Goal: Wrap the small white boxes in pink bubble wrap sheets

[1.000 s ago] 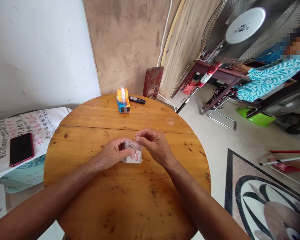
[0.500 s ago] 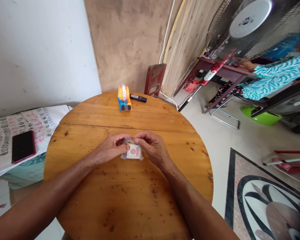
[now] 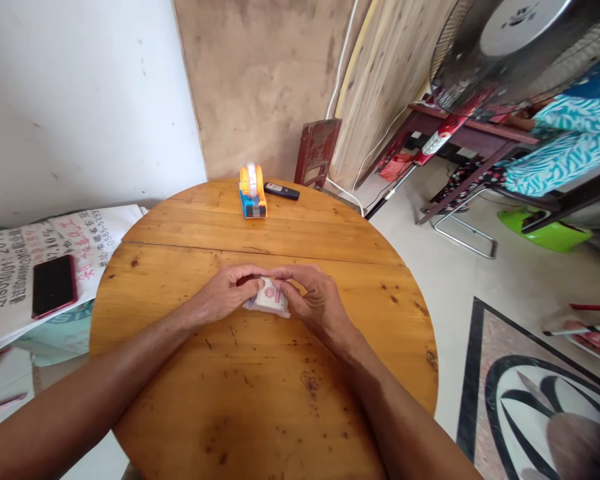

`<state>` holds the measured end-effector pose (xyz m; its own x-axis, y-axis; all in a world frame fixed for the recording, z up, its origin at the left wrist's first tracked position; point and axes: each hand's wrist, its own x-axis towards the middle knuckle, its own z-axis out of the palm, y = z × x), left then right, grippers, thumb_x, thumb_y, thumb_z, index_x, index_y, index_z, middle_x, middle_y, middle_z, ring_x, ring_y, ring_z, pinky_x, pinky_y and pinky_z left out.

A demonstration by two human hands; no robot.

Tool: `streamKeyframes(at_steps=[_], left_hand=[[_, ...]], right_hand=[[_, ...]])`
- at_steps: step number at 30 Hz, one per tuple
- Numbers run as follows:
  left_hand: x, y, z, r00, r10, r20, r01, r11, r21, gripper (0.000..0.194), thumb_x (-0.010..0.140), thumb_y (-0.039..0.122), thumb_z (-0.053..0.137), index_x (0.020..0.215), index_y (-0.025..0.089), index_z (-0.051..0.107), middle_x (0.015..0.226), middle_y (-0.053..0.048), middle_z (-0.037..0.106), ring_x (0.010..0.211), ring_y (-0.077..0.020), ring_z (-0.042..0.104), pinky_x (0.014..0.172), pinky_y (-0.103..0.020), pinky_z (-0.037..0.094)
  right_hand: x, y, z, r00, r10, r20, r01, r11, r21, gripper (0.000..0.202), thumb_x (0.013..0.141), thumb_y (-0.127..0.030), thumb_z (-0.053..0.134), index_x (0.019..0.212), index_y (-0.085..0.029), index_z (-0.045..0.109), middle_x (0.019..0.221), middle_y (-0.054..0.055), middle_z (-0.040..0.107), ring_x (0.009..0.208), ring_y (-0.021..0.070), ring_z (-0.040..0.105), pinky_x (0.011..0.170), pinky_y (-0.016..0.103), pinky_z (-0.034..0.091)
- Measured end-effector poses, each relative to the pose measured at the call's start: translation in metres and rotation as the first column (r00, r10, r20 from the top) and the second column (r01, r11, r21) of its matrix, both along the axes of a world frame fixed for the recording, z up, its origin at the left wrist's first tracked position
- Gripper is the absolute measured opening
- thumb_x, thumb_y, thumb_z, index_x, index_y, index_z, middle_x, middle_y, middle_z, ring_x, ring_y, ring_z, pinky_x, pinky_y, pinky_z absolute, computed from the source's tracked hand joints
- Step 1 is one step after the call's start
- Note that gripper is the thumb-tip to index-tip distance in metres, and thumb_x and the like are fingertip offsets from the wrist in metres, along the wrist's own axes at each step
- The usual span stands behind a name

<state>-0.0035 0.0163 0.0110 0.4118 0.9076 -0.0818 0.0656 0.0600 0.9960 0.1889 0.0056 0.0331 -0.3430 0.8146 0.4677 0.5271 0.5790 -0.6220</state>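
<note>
A small white packet (image 3: 269, 299) with red printing, in clear crinkled plastic wrap, is held between my two hands over the round wooden table (image 3: 260, 393). My left hand (image 3: 230, 293) pinches its left and upper side, the thumb lying on the printed face. From the right, my right hand (image 3: 313, 297) grips the upper right corner between thumb and fingers. The fingertips of both hands nearly meet along the packet's far edge, and its back side is hidden.
At the table's far edge stand an orange and blue tape dispenser (image 3: 253, 193) and a dark remote control (image 3: 281, 191). A phone (image 3: 55, 286) lies on printed sacks at left. Behind are a red chair (image 3: 319, 153), a standing fan (image 3: 520, 40) and a seated person in a patterned garment (image 3: 570, 150).
The packet has tipped, its printed face now foreshortened. My right thumb has come down onto its right part. The whole view has shifted slightly.
</note>
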Motion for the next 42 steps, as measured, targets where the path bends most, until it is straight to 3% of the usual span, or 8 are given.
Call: streamKeyframes(at_steps=[6,11,15,20,31,42], left_hand=[[-0.001,0.001,0.004,0.999,-0.03,-0.03,0.032,0.997,0.069,0.029,0.084,0.034,0.06,0.103,0.016,0.072,0.093,-0.005,0.073,0.084,-0.018,0.064,0.076,-0.028,0.049],[-0.001,0.001,0.003,0.996,0.0,-0.089,0.01,0.994,0.107,0.031,0.085,0.036,0.059,0.104,0.014,0.071,0.091,-0.005,0.072,0.079,-0.0168,0.062,0.071,-0.027,0.047],[-0.001,0.001,0.001,0.994,0.031,-0.105,-0.019,0.993,0.115,0.036,0.084,0.037,0.059,0.106,0.011,0.068,0.093,-0.006,0.071,0.077,-0.0156,0.061,0.07,-0.026,0.047],[-0.001,0.001,0.001,0.993,0.031,-0.112,-0.018,0.993,0.113,0.038,0.083,0.038,0.058,0.108,0.01,0.068,0.089,-0.005,0.069,0.073,-0.0141,0.059,0.067,-0.025,0.046],[-0.002,0.003,-0.002,0.991,0.003,-0.135,0.012,0.993,0.115,0.04,0.085,0.039,0.056,0.111,0.01,0.066,0.089,-0.006,0.068,0.075,-0.015,0.057,0.069,-0.027,0.044],[-0.003,0.004,-0.002,0.994,0.001,-0.108,0.008,0.996,0.086,0.038,0.084,0.038,0.058,0.109,0.011,0.067,0.087,-0.004,0.069,0.072,-0.0138,0.058,0.066,-0.025,0.044]], right_hand=[[0.002,-0.008,-0.001,0.975,-0.019,0.22,-0.016,0.987,0.158,0.025,0.092,-0.018,0.055,0.109,-0.026,0.072,0.091,0.004,0.077,0.08,0.019,0.066,0.081,0.034,0.043],[-0.002,-0.016,0.0,0.933,-0.034,0.358,-0.056,0.969,0.239,0.029,0.093,-0.011,0.05,0.11,-0.025,0.068,0.097,0.005,0.077,0.089,0.0184,0.068,0.093,0.039,0.038],[-0.004,-0.021,-0.003,0.928,-0.078,0.363,-0.062,0.931,0.36,0.028,0.094,-0.008,0.048,0.107,-0.024,0.067,0.099,0.003,0.077,0.095,0.0176,0.068,0.096,0.039,0.036],[-0.007,-0.022,-0.01,0.943,-0.13,0.306,-0.024,0.891,0.454,0.024,0.093,-0.008,0.053,0.106,-0.022,0.066,0.092,0.001,0.078,0.088,0.015,0.07,0.093,0.036,0.041],[-0.007,-0.024,-0.011,0.934,-0.175,0.311,-0.012,0.856,0.516,0.022,0.09,-0.006,0.053,0.104,-0.019,0.063,0.091,0.005,0.076,0.084,0.0173,0.068,0.091,0.033,0.049],[-0.007,-0.026,-0.005,0.907,-0.14,0.398,-0.041,0.91,0.413,0.02,0.092,-0.007,0.049,0.099,-0.02,0.063,0.093,0.003,0.076,0.085,0.0172,0.068,0.092,0.036,0.043]])
